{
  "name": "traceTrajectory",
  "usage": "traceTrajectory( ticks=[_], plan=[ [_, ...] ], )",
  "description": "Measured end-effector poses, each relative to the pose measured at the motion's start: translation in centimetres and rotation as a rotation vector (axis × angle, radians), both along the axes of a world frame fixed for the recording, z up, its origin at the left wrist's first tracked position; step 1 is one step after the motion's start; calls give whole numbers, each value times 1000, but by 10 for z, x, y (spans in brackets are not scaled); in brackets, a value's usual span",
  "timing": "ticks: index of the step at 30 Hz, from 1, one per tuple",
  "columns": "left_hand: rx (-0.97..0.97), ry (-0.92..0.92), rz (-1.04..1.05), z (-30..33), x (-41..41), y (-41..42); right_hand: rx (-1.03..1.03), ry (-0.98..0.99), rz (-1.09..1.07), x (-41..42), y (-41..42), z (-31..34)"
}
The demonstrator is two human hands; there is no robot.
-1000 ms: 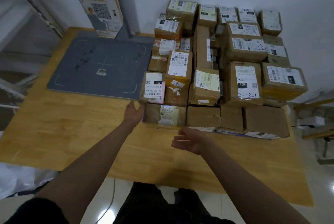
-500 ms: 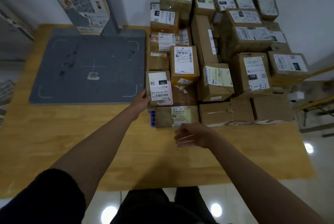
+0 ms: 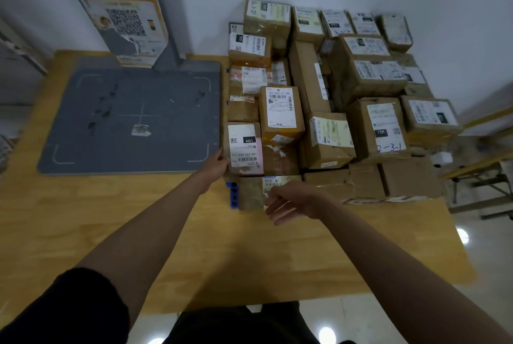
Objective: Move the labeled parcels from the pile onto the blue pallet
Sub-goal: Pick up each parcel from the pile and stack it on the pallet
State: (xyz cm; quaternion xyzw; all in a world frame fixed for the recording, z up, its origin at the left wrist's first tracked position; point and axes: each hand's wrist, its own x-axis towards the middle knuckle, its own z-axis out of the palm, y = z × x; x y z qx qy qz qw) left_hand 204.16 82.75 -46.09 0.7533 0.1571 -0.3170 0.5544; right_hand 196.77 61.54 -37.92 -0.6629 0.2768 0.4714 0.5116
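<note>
Nearest the viewer, a bare stretch of the wooden table (image 3: 166,232), smooth pale boards, lies in front of the parcel pile (image 3: 333,107). The right hand (image 3: 288,202) hovers at the pile's near edge, fingers loosely curled and grasping nothing, just before a low kraft box labelled 501E (image 3: 266,188). The left hand (image 3: 215,163), arm extended, grips the near left corner of the 15H parcel (image 3: 244,148), a rectangular cardboard box with a glossy white-and-pink label, at the pile's near left side. A blue plastic edge (image 3: 232,195) shows under the pile. Left of the pile lies a flat grey mat (image 3: 133,116) with white corner marks; beyond it stands a grey post with an orange poster (image 3: 122,19).
</note>
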Motion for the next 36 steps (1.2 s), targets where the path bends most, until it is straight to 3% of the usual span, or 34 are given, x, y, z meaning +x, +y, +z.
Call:
traceTrajectory(
  ticks=[7,11,17,31,36],
  plan=[
    [69,-77,101,15,38,5,-182,-331,232,87,48,28],
    [-38,-46,130,25,65,2,-442,-606,620,128,65,21],
    [-111,155,11,17,79,0,-574,-617,950,146,76,-7],
    [-135,184,32,21,84,-3,-613,-590,999,149,83,-13],
    [-45,58,9,30,103,-5,-587,-609,946,160,80,-7]
  ],
)
